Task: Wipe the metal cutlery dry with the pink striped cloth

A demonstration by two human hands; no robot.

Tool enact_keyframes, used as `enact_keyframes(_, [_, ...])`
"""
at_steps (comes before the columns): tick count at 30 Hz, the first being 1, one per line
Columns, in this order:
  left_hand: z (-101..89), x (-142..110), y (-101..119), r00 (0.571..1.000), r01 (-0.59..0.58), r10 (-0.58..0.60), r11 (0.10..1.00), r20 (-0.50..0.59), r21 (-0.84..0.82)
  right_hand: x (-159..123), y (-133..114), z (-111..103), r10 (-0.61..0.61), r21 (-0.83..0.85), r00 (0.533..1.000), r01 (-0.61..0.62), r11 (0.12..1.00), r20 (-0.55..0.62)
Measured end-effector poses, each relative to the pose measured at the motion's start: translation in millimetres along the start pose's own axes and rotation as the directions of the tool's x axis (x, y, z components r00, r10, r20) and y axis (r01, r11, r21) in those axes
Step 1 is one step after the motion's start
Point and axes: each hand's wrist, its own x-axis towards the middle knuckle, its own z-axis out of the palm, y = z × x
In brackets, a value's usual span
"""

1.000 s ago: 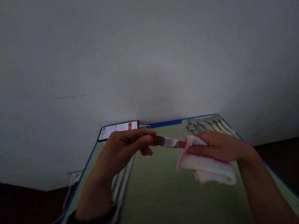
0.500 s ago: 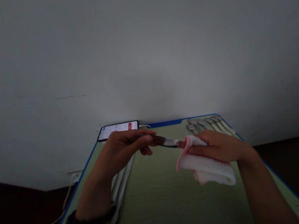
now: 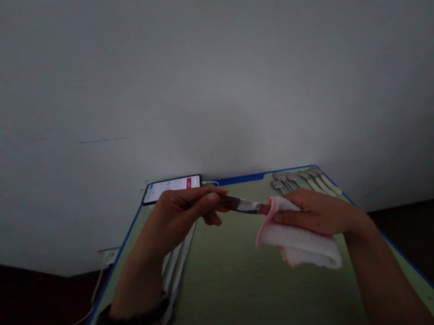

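Observation:
Between my hands, just above the table, is a shiny metal table knife (image 3: 248, 206). Its flat blade mirrors dark, white and pink patches. My left hand (image 3: 191, 208) pinches one end between thumb and fingers. Wrapped round the other end is a white cloth (image 3: 301, 239) with pink edging, gripped by my right hand (image 3: 318, 210), so that end is hidden. The cloth's loose part hangs below my right fingers.
Several spoons (image 3: 292, 178) and other pale-handled cutlery (image 3: 316, 182) lie at the table's back right. Long metal pieces (image 3: 178, 267) lie beside my left forearm. A phone (image 3: 170, 189) with a cable rests at the back left, by the wall (image 3: 207, 79).
Almost nothing differs. Both hands keep their hold on the knife and the cloth, with only a very slight shift of my left fingers.

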Motion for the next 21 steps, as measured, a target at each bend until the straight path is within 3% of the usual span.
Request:
enact_keyframes(7, [-0.3, -0.8, -1.7, 1.000, 0.018, -0.017, 1.000, -0.006, 0.024, 0.9, 0.3, 0.6, 0.002, 0.018, 1.000, -0.002, 1.000, 0.005])
enact_keyframes(16, [2.4, 2.3, -6.3, 0.995, 0.005, -0.009, 0.999, 0.104, 0.040, 9.3, -3.0, 8.3, -0.054, -0.033, 0.998, 0.055, 0.998, 0.038])
enact_keyframes(21, [5.9, 3.3, -3.1, 0.966, 0.004, -0.019, 0.998, 0.259, 0.059, 16.7, 0.4, 14.9, -0.079, -0.132, 0.997, 0.079, 0.988, 0.007])
